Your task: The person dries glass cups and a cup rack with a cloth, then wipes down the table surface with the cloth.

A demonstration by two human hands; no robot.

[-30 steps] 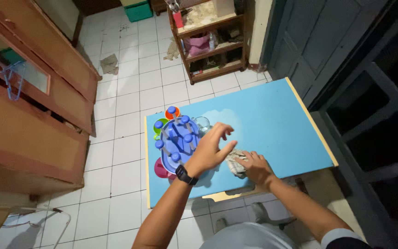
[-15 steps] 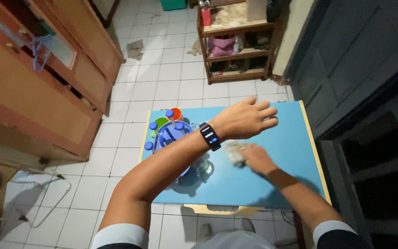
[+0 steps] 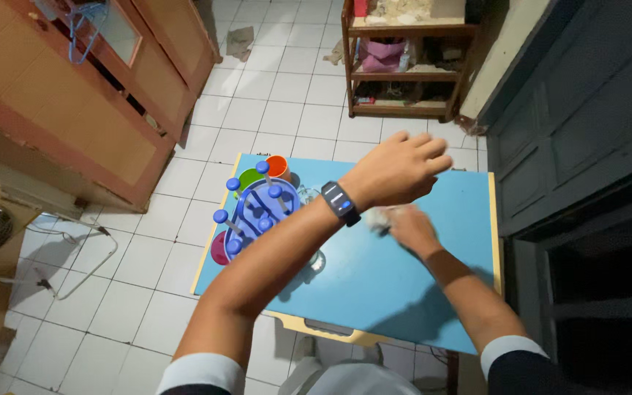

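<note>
Head view. The light-blue tabletop (image 3: 433,285) occupies the centre and lower right of the frame, standing on a white tiled floor (image 3: 287,102).

The left hand (image 3: 396,172) is raised above the table at upper centre of the frame, back of the hand toward the camera. Its fingers are extended and loosely together, released, grasping nothing. A dark smartwatch (image 3: 340,202) sits on the left wrist, and the forearm runs diagonally down to the lower left of the frame.

The right hand (image 3: 409,228) lies at centre, just below and partly under the left hand. It is pressed palm-down on a crumpled pale cloth (image 3: 380,217), which rests on the tabletop near the table's middle. The fingers are curled over the cloth; motion blur prevents telling how tightly they clench it.

At the left edge of the table stands a blue drying rack (image 3: 261,208) with upright pegs tipped by blue knobs. An orange cup (image 3: 277,167) and a green cup (image 3: 249,179) sit at its far side, and a pink cup (image 3: 219,250) at its near side. A clear drinking glass (image 3: 316,260) is partly hidden under the left forearm.

A wooden cabinet (image 3: 74,95) fills the upper left of the frame. A wooden shelf unit (image 3: 404,69) stands at upper centre. A dark panelled door (image 3: 587,110) fills the right side.
</note>
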